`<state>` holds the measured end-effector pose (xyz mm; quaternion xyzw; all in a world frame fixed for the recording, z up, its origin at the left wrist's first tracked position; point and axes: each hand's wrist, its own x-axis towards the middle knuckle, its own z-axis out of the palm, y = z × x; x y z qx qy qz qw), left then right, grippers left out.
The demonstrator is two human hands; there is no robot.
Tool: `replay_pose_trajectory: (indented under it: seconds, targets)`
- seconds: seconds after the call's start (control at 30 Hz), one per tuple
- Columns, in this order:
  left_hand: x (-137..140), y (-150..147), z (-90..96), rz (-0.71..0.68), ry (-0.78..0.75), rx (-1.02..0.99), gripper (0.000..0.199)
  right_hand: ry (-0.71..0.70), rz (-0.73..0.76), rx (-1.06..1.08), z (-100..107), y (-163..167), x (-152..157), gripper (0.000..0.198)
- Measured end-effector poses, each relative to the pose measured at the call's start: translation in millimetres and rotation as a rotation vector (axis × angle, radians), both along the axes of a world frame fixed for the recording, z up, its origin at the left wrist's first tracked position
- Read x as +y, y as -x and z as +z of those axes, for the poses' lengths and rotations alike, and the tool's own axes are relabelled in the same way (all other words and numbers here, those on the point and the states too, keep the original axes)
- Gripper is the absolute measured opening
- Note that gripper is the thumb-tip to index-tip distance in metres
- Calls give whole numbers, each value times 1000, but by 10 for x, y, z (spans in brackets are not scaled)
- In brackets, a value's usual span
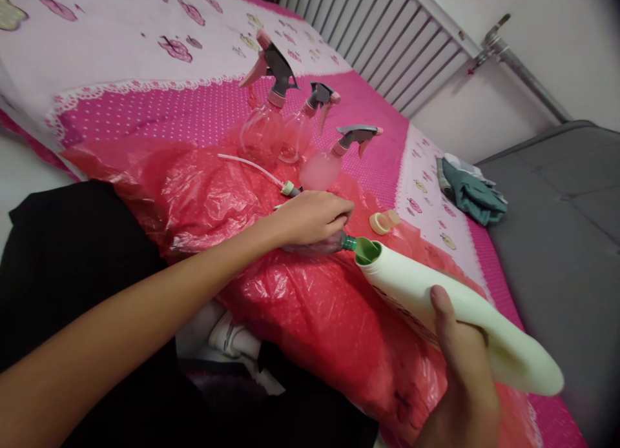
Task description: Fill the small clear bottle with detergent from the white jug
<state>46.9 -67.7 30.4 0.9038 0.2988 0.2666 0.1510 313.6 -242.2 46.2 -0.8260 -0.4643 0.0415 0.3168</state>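
Note:
My left hand (314,215) is closed over a small clear plastic bottle (317,246) with a green neck, tilted low above the red plastic sheet (300,286). My right hand (462,364) grips a large white jug-like bottle (404,277), tipped so that its green spout (367,252) meets the clear bottle's neck. Whether liquid is flowing cannot be made out. Just beyond my left hand lies a spray head (290,189) with a thin tube. A pale yellowish cap (384,222) rests near the spout.
Three clear spray bottles with pink-and-grey triggers stand behind my left hand: one tall (261,128), one middle (296,138), one with cloudy pink contents (320,168). Folded clothes (472,190) lie at right by the grey headboard (562,241). A radiator (387,48) lines the wall.

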Motion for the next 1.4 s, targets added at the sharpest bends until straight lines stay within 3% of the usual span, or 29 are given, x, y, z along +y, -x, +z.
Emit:
replay_pose_trajectory:
  seconds: [0.87, 1.07, 1.27, 1.4]
  targets:
    - [5, -9, -4, -7, -11, -8, 23, 28, 60, -26, 47, -32, 39, 78]
    - [13, -20, -5, -10, -26, 2, 23, 18, 95, -63, 96, -49, 41, 58]
    - [17, -18, 2, -12, -3, -3, 21, 12, 116, -121, 151, -8, 15, 73]
    - [13, -28, 7, -25, -1, 1, 19, -14, 122, -167, 189, 8, 15, 72]
